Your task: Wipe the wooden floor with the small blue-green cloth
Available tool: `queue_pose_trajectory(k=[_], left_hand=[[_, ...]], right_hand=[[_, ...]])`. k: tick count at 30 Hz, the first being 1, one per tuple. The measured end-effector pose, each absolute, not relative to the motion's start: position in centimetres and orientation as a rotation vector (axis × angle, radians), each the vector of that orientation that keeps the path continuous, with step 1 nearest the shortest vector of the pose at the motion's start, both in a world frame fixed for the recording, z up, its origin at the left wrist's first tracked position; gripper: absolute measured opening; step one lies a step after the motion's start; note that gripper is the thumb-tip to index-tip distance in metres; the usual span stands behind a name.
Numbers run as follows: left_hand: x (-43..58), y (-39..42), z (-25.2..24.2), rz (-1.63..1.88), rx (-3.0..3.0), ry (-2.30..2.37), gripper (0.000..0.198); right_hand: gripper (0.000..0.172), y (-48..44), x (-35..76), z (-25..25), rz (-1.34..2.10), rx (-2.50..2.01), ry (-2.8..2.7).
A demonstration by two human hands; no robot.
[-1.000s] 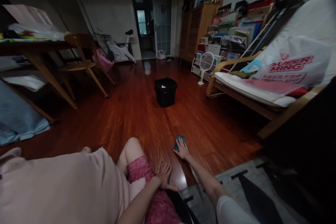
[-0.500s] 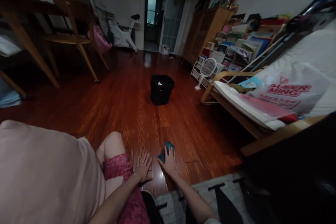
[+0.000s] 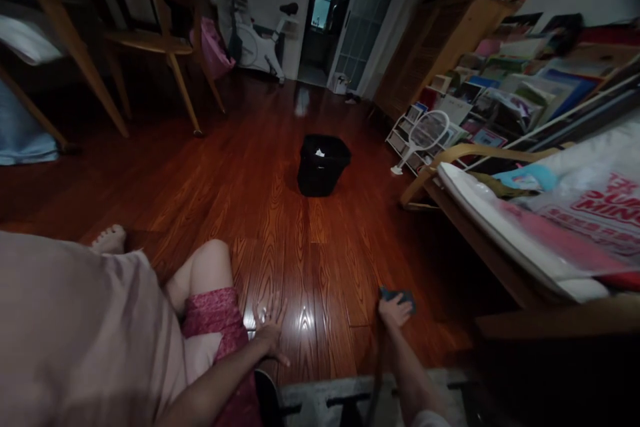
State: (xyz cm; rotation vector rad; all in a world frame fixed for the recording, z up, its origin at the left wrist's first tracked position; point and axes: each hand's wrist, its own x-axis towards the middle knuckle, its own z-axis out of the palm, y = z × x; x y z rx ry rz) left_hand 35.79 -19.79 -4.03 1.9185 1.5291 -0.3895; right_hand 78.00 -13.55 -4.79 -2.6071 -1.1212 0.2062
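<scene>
My right hand (image 3: 397,312) presses a dark teal cloth (image 3: 409,299) onto the wooden floor, its fingers lying over the cloth. The cloth is bunched, and part of it is hidden under the palm. My left hand (image 3: 270,327) rests on the floor with its fingers spread, holding nothing, beside a leg in red patterned shorts (image 3: 213,313). The glossy red-brown floor (image 3: 320,267) shows bright reflections just right of the left hand.
A black bin (image 3: 323,177) with something white inside stands ahead. A wooden-armed seat (image 3: 453,153) carrying plastic bags (image 3: 600,213) is at right, near a white racket-shaped object (image 3: 427,130). A wooden chair (image 3: 150,43) stands at left. A grey-black rug (image 3: 320,397) lies below.
My right hand has slid the cloth to the right across the floor, away from my left hand. The left hand stays on the floor, fingers more spread. The view has shifted and tilted.
</scene>
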Motion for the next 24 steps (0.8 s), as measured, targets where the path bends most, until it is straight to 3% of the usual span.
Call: queue_pose_trajectory(k=[4,7,10,13,20,24], left_hand=[[35.6,-19.7,-4.2,-0.377,1.916,1.48,0.17],[35.6,-19.3,-4.1,-0.333,1.953,1.495,0.17],[35.8,-18.6,-4.1,-0.33,1.966,1.511,0.171],[36.1,-17.7,-4.1,-0.322,1.976,1.476,0.17],[36.2,-16.4,-3.8,-0.371,1.969,1.446,0.171],[36.1,-16.4,-3.6,-0.359,1.975,1.43,0.171]], right_hand=[[0.081,-11.1,81.3,-3.3,0.226,-2.695,-0.927],[0.097,-7.9,79.7,-3.0,0.252,-2.707,-0.833],[0.112,-3.7,75.8,-3.3,0.278,-2.657,-0.974],[0.117,0.7,69.9,-3.7,0.355,-2.561,-1.285],[0.09,4.5,51.7,-4.4,0.447,-2.099,-2.15],[0.076,3.7,48.4,-4.3,0.445,-1.819,-2.363]])
